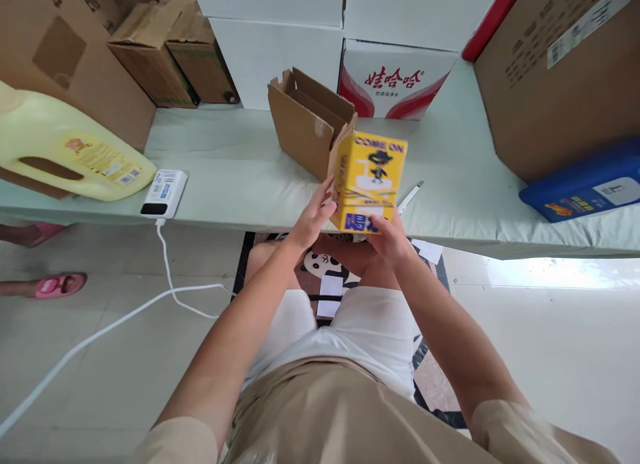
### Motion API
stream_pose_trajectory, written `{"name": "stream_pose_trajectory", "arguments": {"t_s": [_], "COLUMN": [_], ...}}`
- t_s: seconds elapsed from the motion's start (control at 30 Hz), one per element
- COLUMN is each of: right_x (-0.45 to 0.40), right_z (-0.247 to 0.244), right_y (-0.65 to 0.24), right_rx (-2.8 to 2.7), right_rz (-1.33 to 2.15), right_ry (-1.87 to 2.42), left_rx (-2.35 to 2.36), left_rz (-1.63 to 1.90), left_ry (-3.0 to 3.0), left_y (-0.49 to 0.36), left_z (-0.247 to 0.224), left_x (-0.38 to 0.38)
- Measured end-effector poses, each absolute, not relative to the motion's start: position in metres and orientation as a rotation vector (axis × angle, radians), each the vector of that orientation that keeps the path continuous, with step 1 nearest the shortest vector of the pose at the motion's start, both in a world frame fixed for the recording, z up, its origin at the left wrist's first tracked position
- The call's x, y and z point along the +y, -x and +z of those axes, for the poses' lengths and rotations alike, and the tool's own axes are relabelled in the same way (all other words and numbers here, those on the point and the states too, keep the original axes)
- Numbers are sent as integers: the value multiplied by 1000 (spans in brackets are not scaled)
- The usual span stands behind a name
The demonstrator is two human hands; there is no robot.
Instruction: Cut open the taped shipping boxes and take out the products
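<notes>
Both forearms (pixel 237 331) angle toward twelve o'clock; the left hand (pixel 309 224), fingers parted, seems to touch the yellow box (pixel 375 174) at its one o'clock; the right hand (pixel 391 239) pinches the box's five o'clock corner.

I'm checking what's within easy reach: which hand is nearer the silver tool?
Right. The silver tool lies just beyond the right hand; the left hand is farther off, across the yellow box.

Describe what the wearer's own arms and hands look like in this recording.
The left hand and right hand are ungloved, with no watch or bracelet visible. Both forearms are uncovered; short, loose tan sleeves match the shirt.
</notes>
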State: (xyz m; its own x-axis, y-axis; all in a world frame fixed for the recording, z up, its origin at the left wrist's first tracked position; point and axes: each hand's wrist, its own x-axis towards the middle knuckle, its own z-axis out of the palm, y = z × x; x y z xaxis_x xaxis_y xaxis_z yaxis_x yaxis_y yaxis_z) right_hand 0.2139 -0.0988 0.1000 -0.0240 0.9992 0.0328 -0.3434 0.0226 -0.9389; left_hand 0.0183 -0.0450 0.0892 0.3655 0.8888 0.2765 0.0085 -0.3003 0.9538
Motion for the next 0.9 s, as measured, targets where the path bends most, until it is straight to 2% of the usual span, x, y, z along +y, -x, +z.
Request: {"name": "stream_pose_trajectory", "arguments": {"t_s": [0.07, 0.2, 0.4, 0.53, 0.9], "right_x": [-108, -90, -12, 55, 282], "right_z": [90, 90, 101, 93, 44], "right_y": [-247, -338, -454, -489, -536], "right_rx": [-729, -503, -302, -303, -387], "right_rz": [1324, 1011, 922, 806, 514], "right_ry": [996, 1252, 1691, 1729, 1721], "left_rx": [1050, 1546, 1776, 1906, 1952], "left_rz": [1019, 929, 808, 652, 502], "left_ry": [-1675, -1851, -2077, -2341, -2557], "left_y": [-10, 8, 11, 9, 22], "left_z": [68, 41, 23, 12, 0], "left_x": [-38, -9, 12, 10, 11]}}
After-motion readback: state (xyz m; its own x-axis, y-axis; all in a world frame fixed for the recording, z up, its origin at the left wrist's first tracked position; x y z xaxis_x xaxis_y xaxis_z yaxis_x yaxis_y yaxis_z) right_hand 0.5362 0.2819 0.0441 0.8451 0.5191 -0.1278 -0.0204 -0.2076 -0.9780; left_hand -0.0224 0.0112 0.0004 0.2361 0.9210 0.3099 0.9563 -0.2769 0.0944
